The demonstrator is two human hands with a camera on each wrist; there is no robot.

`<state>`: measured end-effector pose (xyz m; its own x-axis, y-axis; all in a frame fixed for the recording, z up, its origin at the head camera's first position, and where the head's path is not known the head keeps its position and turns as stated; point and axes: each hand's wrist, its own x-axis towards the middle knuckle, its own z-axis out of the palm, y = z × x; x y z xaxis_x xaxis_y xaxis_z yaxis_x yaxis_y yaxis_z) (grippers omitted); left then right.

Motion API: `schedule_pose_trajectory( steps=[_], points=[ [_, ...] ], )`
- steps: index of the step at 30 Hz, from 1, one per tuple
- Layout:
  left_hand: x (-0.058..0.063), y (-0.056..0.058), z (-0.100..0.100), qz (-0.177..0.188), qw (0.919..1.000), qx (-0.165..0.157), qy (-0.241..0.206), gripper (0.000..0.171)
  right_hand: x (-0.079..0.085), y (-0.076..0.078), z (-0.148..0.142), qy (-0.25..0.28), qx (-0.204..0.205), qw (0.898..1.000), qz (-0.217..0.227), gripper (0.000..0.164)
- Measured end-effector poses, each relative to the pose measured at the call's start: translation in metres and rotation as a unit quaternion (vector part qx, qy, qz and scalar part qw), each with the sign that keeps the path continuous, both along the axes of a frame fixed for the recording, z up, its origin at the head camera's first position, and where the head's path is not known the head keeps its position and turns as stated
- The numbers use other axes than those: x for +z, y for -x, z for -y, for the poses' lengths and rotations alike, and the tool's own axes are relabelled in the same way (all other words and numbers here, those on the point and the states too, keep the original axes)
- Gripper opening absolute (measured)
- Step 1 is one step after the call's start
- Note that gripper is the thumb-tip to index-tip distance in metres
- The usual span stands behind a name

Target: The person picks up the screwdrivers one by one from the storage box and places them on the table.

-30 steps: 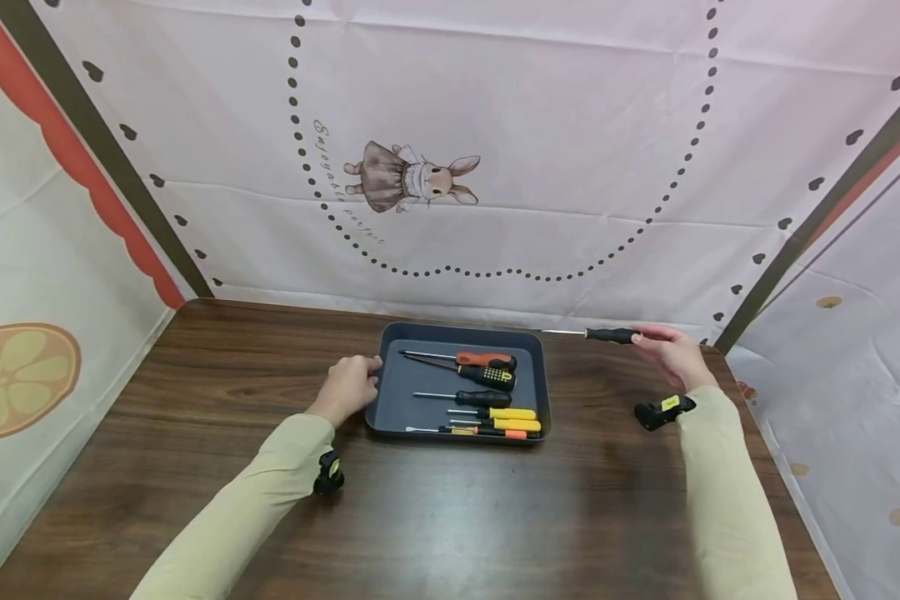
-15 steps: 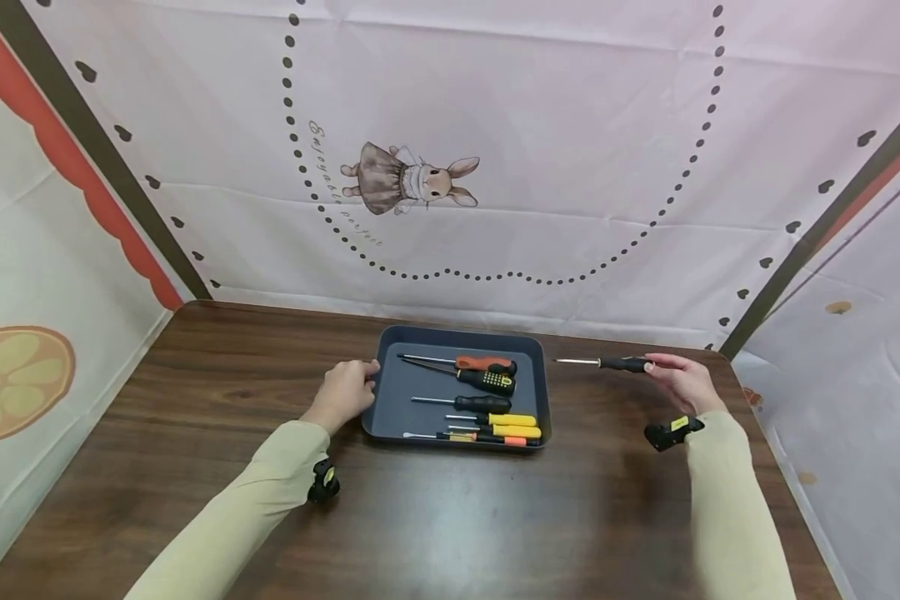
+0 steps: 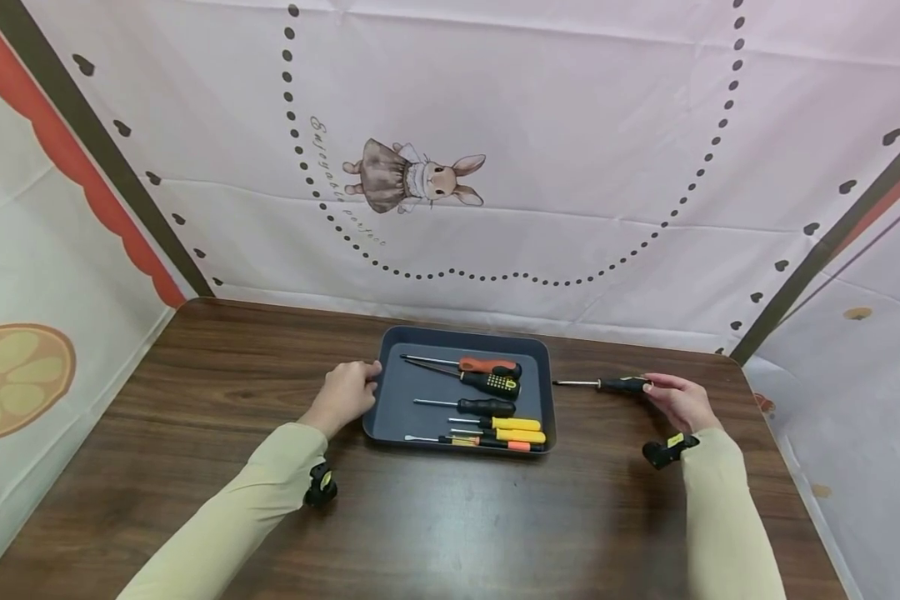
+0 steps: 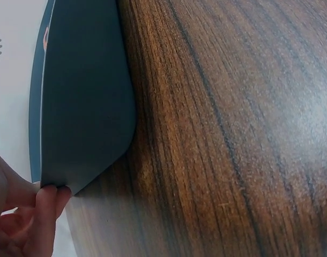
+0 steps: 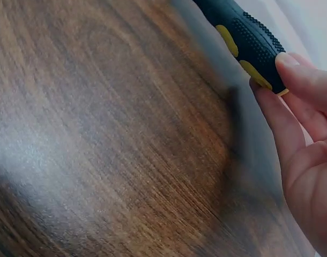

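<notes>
My left hand pinches the left rim of a dark grey tray. The left wrist view has the thumb and fingertips on either side of the tray's wall. To the right of the tray, my right hand holds a black-and-yellow screwdriver by its handle end, the shaft pointing left at the tray. Up close, thumb and fingers pinch the butt of the textured handle. Inside the tray lie an orange-and-black screwdriver, a yellow-dotted black one and a black one.
Yellow-handled screwdrivers and a thin black-and-orange one lie along the tray's near side. All shafts in it point left. Brown wood-grain table lies around the tray. A printed cloth hangs right behind the table's far edge.
My right hand has brought the screwdriver from behind the tray's far right corner nearer to me, alongside the tray's right side. The left hand keeps its hold on the rim.
</notes>
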<state>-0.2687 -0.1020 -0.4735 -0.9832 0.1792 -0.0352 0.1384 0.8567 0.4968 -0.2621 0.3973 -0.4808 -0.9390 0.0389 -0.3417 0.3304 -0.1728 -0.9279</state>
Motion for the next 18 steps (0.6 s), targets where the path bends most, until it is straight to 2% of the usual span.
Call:
schedule_pose_trajectory(
  steps=[5, 18],
  points=[
    [0.002, -0.001, -0.001, 0.0, 1.0, 0.001, 0.0, 0.031, -0.002, 0.002, 0.002, -0.016, -0.007, 1.0, -0.003, 0.041],
    [0.003, -0.001, -0.002, -0.001, 1.0, -0.001, 0.005, 0.031, -0.012, 0.01, 0.008, -0.052, -0.063, 0.997, 0.001, 0.039]
  ],
)
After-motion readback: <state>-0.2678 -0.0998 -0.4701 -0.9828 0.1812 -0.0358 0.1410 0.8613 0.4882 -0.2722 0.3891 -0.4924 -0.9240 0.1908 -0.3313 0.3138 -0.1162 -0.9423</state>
